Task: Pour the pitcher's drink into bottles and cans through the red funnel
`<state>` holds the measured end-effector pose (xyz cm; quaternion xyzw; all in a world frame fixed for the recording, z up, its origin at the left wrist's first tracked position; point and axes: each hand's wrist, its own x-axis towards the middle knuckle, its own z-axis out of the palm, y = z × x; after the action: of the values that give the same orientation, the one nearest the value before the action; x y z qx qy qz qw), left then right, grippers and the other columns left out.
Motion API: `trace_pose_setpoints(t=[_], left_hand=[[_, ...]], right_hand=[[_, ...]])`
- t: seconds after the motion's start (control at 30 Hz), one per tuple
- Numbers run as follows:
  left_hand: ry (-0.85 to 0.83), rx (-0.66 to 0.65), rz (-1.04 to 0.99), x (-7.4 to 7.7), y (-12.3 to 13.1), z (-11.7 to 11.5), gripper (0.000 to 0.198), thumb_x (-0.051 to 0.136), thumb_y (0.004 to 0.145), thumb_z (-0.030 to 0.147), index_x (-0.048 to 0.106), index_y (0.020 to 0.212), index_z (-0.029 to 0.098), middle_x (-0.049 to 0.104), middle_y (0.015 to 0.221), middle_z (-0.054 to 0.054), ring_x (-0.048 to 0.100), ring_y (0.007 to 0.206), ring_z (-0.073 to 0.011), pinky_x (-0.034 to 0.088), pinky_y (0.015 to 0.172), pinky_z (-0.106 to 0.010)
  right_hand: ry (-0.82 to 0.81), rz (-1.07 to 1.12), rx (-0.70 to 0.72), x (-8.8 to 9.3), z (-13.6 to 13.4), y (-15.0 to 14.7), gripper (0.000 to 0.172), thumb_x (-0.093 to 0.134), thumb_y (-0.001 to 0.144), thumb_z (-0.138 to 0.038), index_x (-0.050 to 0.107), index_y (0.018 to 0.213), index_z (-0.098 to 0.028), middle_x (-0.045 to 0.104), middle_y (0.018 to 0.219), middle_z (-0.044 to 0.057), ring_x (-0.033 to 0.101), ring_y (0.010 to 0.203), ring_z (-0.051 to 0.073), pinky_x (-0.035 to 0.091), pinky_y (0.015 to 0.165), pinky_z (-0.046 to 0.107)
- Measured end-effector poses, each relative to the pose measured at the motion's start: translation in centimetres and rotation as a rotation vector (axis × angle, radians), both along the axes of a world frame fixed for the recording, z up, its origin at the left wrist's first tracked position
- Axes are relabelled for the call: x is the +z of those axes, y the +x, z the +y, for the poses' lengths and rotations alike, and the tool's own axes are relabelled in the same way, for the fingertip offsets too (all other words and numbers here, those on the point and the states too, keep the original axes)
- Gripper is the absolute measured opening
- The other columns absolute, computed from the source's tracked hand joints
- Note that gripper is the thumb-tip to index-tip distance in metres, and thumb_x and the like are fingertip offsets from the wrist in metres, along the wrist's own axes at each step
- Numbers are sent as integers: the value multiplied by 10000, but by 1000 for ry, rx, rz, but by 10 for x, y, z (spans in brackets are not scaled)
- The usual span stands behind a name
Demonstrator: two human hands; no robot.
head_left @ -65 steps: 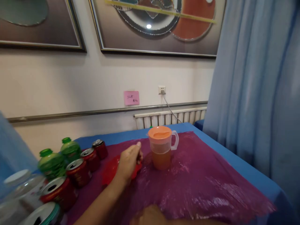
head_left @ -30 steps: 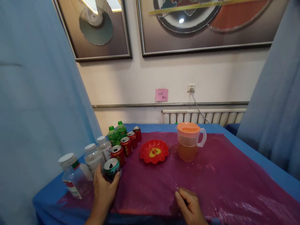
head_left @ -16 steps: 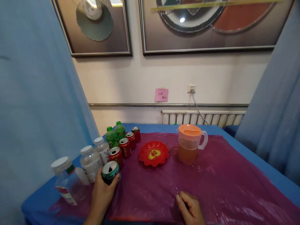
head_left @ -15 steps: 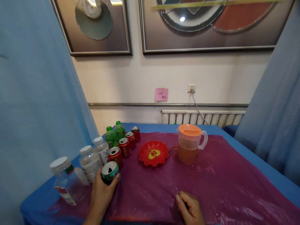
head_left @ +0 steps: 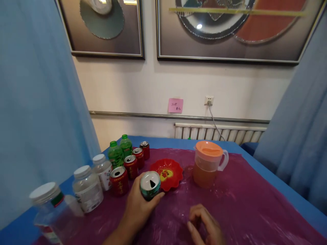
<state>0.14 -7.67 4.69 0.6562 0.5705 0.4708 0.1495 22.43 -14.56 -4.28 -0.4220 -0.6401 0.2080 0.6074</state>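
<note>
My left hand (head_left: 138, 207) is wrapped round a green drink can (head_left: 150, 184) with an opened top, tilted a little toward me. The can overlaps the near left edge of the red scalloped plate (head_left: 176, 178) from this angle; I cannot tell whether its base touches the table. My right hand (head_left: 207, 225) is at the front of the table with loosely curled fingers, the thumb apart from them and nothing held. Beyond it stands a clear pitcher (head_left: 204, 175) of amber liquid with an orange lid.
Several red drink cans (head_left: 119, 182) stand in a row on the left. Beside them are green plastic bottles (head_left: 115, 156) and clear jars with white lids (head_left: 88, 190). A purple plastic sheet (head_left: 245, 204) covers much of the blue-clothed table (head_left: 288, 195).
My left hand has carried the green can rightward, away from the red cans toward the plate. My right hand's fingers have loosened, with thumb and forefinger parting. The view has shifted slightly.
</note>
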Motion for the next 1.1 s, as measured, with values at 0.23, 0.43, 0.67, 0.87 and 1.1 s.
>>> trace_pose_setpoints(t=[0.23, 0.43, 0.67, 0.87, 1.1], left_hand=[[105, -193, -78, -6, 49, 69, 679, 801, 693, 377, 503, 1279, 205, 669, 1260, -116, 653, 1179, -306, 518, 1026, -496], [175, -276, -3, -53, 48, 93, 624, 709, 786, 299, 486, 1363, 217, 637, 1309, -134, 646, 1197, -311, 532, 1031, -514], [29, -550, 60, -65, 32, 88, 765, 584, 845, 182, 330, 1557, 297, 446, 1585, -93, 448, 1445, -307, 370, 1207, -521], [-121, -576, 58, -39, 29, 89, 722, 648, 809, 223, 442, 1499, 282, 511, 1536, -101, 484, 1416, -322, 383, 1195, -524], [-97, -465, 34, -43, 32, 97, 642, 707, 681, 251, 585, 1311, 267, 676, 1316, -101, 648, 1190, -349, 528, 1041, -519]], right_hand=[[-89, 49, 33, 63, 86, -32, 712, 777, 748, -259, 462, 1387, -275, 635, 1341, 87, 613, 1214, 276, 502, 1007, 409], [-165, 214, 65, 33, 124, -53, 689, 810, 720, -295, 506, 1337, -268, 685, 1280, 69, 653, 1164, 280, 518, 995, 410], [-171, 228, 77, 22, 127, -33, 557, 751, 787, -252, 573, 1315, -250, 697, 1261, 59, 646, 1163, 253, 497, 1012, 362], [-108, 191, 55, 17, 126, -27, 598, 749, 798, -278, 526, 1351, -242, 697, 1247, 70, 653, 1145, 251, 507, 999, 354], [-87, 101, 117, 34, 127, -24, 535, 706, 836, -327, 537, 1336, -247, 696, 1238, 78, 668, 1108, 253, 516, 985, 366]])
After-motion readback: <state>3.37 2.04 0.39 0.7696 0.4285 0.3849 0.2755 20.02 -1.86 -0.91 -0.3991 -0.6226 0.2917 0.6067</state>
